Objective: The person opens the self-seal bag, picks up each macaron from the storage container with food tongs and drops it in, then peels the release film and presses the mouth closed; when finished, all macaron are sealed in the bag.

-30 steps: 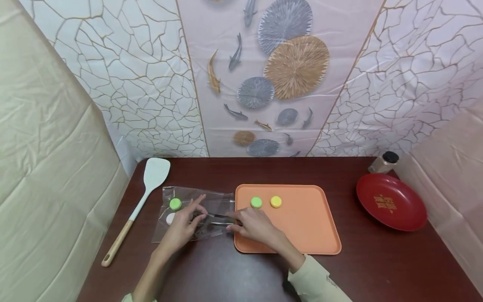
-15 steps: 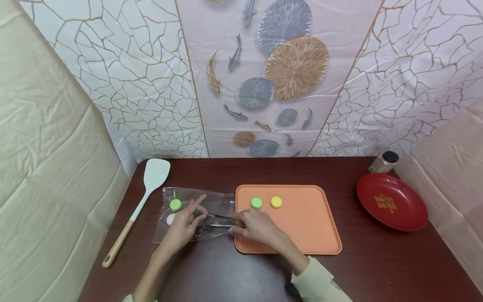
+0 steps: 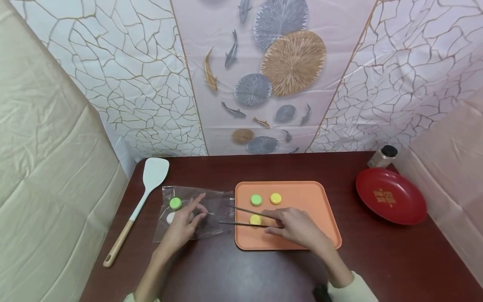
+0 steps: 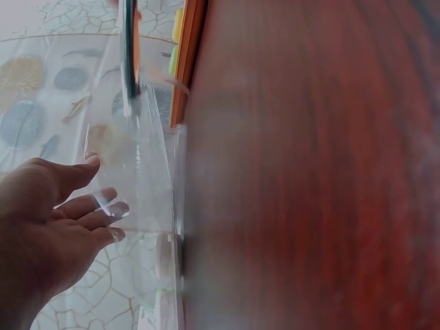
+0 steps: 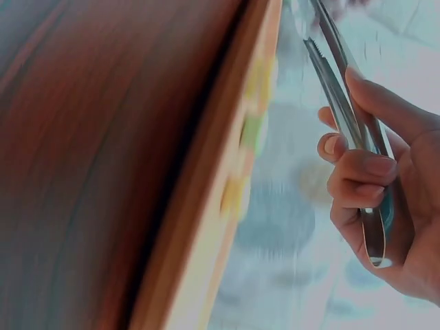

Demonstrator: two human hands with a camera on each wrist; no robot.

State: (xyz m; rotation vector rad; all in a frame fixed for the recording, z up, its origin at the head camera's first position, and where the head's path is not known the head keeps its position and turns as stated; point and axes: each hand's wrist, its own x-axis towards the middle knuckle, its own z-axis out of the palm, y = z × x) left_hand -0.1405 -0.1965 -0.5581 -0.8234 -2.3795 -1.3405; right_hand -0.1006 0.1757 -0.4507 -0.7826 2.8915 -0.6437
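Left of centre, the left hand [image 3: 183, 222] met the clear bag [image 3: 220, 201], likely to hold its film up; whether it pinched could not be told. The right hand [image 3: 296, 224] gripped tongs [image 5: 337, 103], tips parted and no disc between, perhaps for clearance above the orange tray's [image 3: 305, 197] lower yellow disc [image 3: 255, 219]. A green disc [image 3: 175, 203] and a white disc [image 3: 171, 217] showed at the bag's left end.

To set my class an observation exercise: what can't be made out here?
Head view: white round, partly hidden by left hand.
Head view: nearer yellow round, lower edge crossed by tongs.
Right wrist view: one tongs tip, cut off by top edge; green round, blurred.
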